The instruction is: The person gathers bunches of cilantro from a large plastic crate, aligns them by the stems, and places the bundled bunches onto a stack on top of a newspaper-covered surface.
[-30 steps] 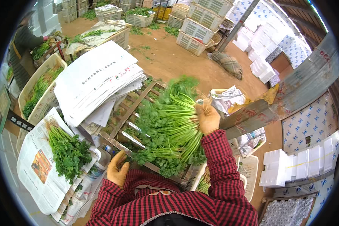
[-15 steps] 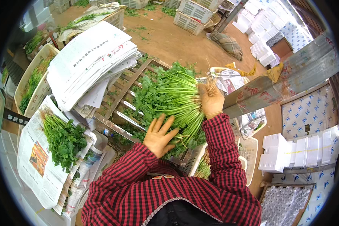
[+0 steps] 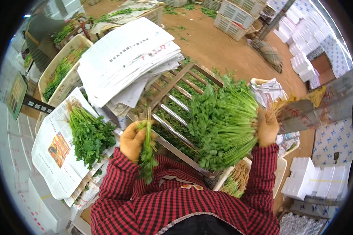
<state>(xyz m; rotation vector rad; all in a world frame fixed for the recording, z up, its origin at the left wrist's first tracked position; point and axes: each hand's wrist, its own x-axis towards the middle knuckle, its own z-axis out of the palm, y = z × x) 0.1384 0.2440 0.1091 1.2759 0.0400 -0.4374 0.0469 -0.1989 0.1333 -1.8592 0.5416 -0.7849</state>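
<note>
My right hand [image 3: 267, 127] is closed round the root end of a large bunch of leafy greens [image 3: 227, 121]. Its pale stems and leaves fan out leftward over a slatted metal rack [image 3: 165, 93]. My left hand [image 3: 134, 139], away to the left of that bunch, pinches a few loose stalks [image 3: 147, 154], roots up and leaves hanging down. Further left, a smaller bunch of greens [image 3: 91, 137] lies on a sheet of newspaper [image 3: 47, 166].
A thick stack of paper [image 3: 123, 58] sits beyond the rack. A crate of greens [image 3: 51, 70] stands at the far left, near another person [image 3: 43, 35]. Below my right forearm is a basket of rooted stalks [image 3: 237, 178]. A metal post [image 3: 321, 109] and foam boxes [image 3: 317, 178] are at right.
My left hand has moved from lying spread on the large bunch to the left, and now holds a few stalks. My right hand keeps its hold on the roots. The view has shifted.
</note>
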